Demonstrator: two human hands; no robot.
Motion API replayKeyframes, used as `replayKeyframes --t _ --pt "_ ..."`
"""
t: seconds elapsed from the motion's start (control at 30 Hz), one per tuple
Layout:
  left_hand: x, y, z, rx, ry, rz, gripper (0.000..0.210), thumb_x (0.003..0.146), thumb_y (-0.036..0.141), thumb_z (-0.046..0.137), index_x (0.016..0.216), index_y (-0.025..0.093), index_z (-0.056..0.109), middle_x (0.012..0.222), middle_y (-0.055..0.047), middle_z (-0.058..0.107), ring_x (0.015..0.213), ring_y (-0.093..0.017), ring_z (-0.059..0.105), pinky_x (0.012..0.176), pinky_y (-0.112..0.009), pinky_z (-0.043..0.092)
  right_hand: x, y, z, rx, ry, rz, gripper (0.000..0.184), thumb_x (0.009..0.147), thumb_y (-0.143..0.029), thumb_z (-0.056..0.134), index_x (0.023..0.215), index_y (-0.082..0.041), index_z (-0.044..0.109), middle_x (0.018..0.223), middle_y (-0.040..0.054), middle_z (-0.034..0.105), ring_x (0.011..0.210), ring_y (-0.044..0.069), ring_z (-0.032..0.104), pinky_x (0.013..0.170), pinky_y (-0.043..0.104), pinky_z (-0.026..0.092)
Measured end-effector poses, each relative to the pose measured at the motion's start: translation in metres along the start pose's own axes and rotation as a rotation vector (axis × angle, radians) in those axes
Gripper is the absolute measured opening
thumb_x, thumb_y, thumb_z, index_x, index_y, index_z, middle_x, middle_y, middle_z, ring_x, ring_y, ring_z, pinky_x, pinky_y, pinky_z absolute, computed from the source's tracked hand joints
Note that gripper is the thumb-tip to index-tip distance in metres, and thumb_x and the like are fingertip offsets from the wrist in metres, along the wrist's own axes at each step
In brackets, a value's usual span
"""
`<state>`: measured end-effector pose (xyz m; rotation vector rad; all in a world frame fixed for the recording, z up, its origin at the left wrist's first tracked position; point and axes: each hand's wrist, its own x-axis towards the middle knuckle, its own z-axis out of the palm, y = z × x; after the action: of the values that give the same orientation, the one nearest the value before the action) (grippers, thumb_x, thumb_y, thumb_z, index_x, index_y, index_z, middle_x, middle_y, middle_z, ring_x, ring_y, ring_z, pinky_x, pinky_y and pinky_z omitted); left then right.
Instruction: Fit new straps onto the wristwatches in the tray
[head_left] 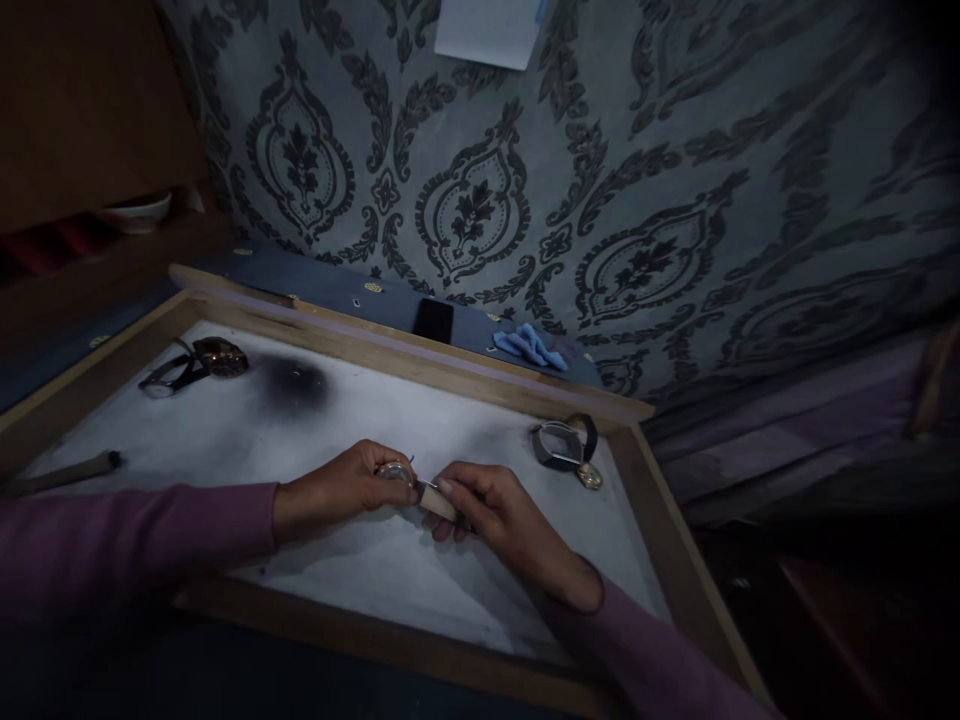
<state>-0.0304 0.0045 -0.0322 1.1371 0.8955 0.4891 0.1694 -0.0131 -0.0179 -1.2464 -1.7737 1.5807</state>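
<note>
Near the middle of a shallow wooden tray (420,370), my left hand (334,492) grips a round wristwatch (394,472) by its case, thumb along the near side. The watch's light-coloured strap (439,503) runs to the right into my right hand (506,512), whose thumb and fingers are closed on it. A thin, shiny sliver lies along the strap beside my right fingertips; I cannot make out what it is. Both hands are held above the tray's white lining, and the strap's far end is hidden by my right fingers.
Dark-strapped watches (219,357) lie at the tray's back left, with a stick-like tool (64,473) nearer. At the right are a black-strapped watch (559,445) and a small gold-coloured watch case (589,476). Behind the tray rest a phone (433,320) and blue cloth (531,346).
</note>
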Motion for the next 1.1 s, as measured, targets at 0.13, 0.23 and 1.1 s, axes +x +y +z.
replayKeyframes --t 0.13,0.23,1.1 --pt "-0.0008 0.0028 0.0010 -0.016 -0.004 -0.008 0.019 0.066 0.032 0.067 0.063 0.016 0.057 0.053 0.008 0.040 0.053 -0.009 0.029 0.052 -0.025 0.019 -0.0007 0.0001 0.0003 0.003 -0.013 0.009 0.041 0.092 -0.051 0.050 0.078 -0.014 0.063 0.061 0.0046 0.068 0.053 0.012 0.060 0.052 0.022 0.046" --pt "-0.0003 0.0039 0.0018 -0.007 0.001 -0.018 0.019 0.065 0.033 0.066 0.062 0.016 0.057 0.052 0.008 0.038 0.052 -0.009 0.027 0.051 -0.025 0.018 -0.0011 -0.0001 0.0009 0.001 -0.008 0.001 0.041 0.092 -0.050 0.050 0.077 -0.014 0.063 0.060 0.0044 0.067 0.053 0.012 0.060 0.052 0.022 0.046" --pt "-0.0006 0.0030 0.0012 0.021 -0.023 -0.003 0.022 0.066 0.034 0.067 0.061 0.017 0.053 0.051 0.009 0.035 0.051 -0.008 0.025 0.050 -0.025 0.018 -0.0024 -0.0035 0.0012 0.000 -0.021 0.027 0.040 0.092 -0.049 0.051 0.077 -0.014 0.062 0.059 0.0040 0.068 0.051 0.012 0.060 0.051 0.022 0.047"
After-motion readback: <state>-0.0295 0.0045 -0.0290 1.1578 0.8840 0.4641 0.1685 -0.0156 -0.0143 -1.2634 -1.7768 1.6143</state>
